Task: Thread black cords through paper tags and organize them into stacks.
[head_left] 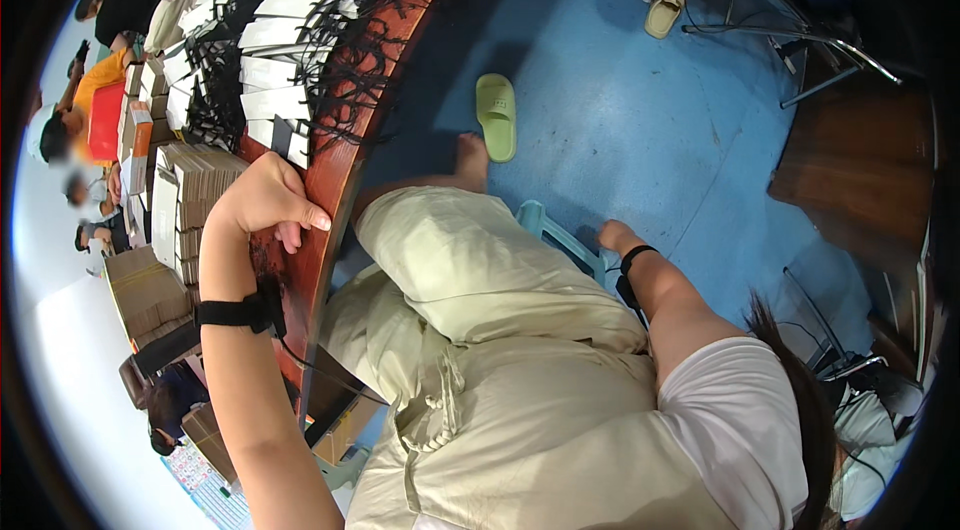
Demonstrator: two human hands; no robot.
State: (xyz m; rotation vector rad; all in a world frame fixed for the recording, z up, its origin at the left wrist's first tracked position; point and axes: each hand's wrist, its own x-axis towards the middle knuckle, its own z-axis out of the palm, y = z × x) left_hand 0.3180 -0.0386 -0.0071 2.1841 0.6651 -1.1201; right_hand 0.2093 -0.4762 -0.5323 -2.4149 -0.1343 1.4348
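Note:
My left hand (268,202) rests bent at the wrist on the red-brown table (345,130), close to its edge. Its thumb sticks out apart from the loosely curled fingers, and nothing shows in them. Just beyond lie rows of flat white paper pieces (272,73) with black cords (350,60), and a small dark card (291,144). My right hand (617,236) hangs low beside my knee, near a light blue plastic stool (545,225); its fingers are mostly hidden, and I cannot tell whether it touches the stool. Black bands circle both wrists.
Stacks of folded cardboard (200,175) stand left of my left hand. A red bin (104,122) and several people are farther left. A green slipper (496,117) and a beige shoe (664,10) lie on the blue floor. A metal-legged chair (830,60) and brown panel (855,165) stand right.

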